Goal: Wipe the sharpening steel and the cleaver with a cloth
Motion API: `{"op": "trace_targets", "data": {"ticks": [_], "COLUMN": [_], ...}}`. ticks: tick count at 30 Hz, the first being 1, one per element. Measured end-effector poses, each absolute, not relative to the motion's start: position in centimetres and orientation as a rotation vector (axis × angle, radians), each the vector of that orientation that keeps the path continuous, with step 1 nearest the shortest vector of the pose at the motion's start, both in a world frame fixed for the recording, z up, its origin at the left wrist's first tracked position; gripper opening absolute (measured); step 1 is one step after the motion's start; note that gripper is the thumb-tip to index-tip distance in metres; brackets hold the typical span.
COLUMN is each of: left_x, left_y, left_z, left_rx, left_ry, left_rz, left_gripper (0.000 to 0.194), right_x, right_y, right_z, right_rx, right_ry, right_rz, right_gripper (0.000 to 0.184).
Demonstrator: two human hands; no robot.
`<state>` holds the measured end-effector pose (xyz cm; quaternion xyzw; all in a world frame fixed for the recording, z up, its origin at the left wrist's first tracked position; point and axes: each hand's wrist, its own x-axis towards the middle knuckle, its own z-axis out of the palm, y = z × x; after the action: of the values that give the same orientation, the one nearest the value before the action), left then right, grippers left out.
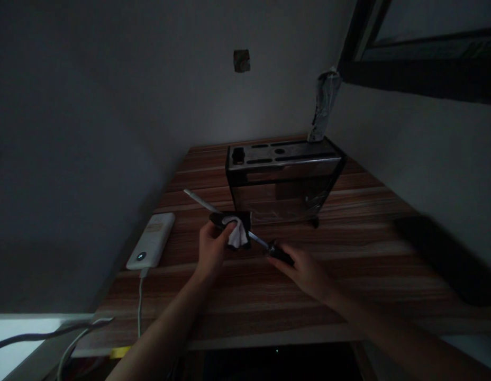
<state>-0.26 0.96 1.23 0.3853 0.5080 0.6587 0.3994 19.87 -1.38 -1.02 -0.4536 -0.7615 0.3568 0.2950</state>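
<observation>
My right hand (299, 264) is wrapped round the black handle of a long, slim metal rod that looks like a sharpening steel (201, 201). The rod slants up and left, its pale tip out beyond my left hand (214, 244). Pinched in my left hand is a black and white cloth (236, 233), pressed around the middle of the rod. The cloth hides that stretch. Just behind stands a knife block (297, 154) with a slotted metal top and see-through front. One plastic-wrapped item (325, 103) sticks up from its right end.
A white power bank (153, 241) with a cable plugged in lies on the left of the wood-grain table (214, 317). A dark flat object (444, 259) lies at the right. Walls stand behind and beside the table. The room is dim.
</observation>
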Motion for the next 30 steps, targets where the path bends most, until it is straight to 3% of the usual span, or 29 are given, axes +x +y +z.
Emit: {"op": "trace_targets", "data": {"ticks": [9,30], "left_x": [2.9,1.1], "left_y": [-0.4,0.4], "left_z": [0.5,0.7], "left_rx": [1.245,1.161], "left_ry": [1.296,1.266], "left_rz": [1.246,1.441], "left_gripper": [0.024,0.019], "right_x": [20.1,20.0], "right_y": [-1.1,-1.1], "right_z": [-1.6,-0.8], "right_rx": [-1.113,-1.173], "right_ry": [-1.974,-1.978], "right_rz": [1.016,0.951], "right_gripper": [0.020,0.017]}}
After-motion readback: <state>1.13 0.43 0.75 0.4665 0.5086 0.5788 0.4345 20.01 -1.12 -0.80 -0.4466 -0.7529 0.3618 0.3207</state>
